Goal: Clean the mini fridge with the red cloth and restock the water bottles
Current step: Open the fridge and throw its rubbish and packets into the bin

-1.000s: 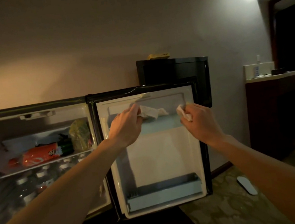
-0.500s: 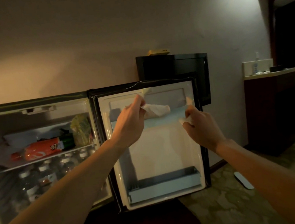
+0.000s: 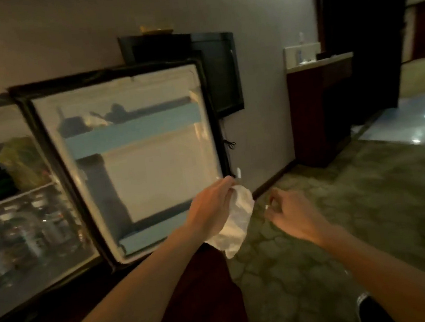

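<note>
Stood mid-clean at the open mini fridge door [image 3: 136, 153]: left hand [image 3: 211, 208] gripped a crumpled white cloth [image 3: 235, 221] beside the door's lower corner; right hand [image 3: 291, 215] loosely curled, apparently empty; water bottles [image 3: 24, 235] shelved inside; probably needed wiping next

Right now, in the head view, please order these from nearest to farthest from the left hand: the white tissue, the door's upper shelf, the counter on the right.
1. Tissue, held in the left hand.
2. Upper shelf, up-left on the door.
3. Counter, far right by the wall.
</note>
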The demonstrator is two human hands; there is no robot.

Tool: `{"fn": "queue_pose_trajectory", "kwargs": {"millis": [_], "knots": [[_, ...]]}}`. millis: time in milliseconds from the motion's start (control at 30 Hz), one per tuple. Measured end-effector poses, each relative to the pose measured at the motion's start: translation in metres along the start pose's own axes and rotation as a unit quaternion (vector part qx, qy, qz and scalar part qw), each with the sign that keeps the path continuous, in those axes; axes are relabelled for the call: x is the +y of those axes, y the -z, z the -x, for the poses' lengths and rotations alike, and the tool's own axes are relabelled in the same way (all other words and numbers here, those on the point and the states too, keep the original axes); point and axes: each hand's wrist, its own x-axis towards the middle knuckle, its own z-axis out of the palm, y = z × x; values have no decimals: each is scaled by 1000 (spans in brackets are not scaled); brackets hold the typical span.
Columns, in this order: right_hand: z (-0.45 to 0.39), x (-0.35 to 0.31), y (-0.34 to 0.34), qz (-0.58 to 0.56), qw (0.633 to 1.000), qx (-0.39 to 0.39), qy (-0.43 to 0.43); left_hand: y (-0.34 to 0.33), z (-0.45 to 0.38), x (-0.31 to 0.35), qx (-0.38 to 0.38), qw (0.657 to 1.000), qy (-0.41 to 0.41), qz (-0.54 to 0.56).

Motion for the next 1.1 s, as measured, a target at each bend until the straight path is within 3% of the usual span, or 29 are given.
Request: {"fn": "queue_pose_trajectory", "kwargs": {"millis": [167, 333, 500, 667, 933, 1100], "knots": [[53, 90, -12, -47, 992, -56, -105, -99, -3, 34, -98, 994, 35, 34], [110, 188, -19, 3, 982, -60, -182, -206, 1, 67, -208, 976, 35, 52], [168, 268, -23, 15, 949, -56, -310, -301, 6, 100, -273, 953, 55, 120], [205, 330, -38, -7, 915, -27, -402, -386, 11, 126, -287, 941, 72, 161], [218, 423, -99, -66, 876, -29, -477, -517, 15, 135, -353, 907, 126, 191], [216, 460, -133, -67, 868, -85, -485, -573, 19, 125, -465, 851, 136, 201]]}}
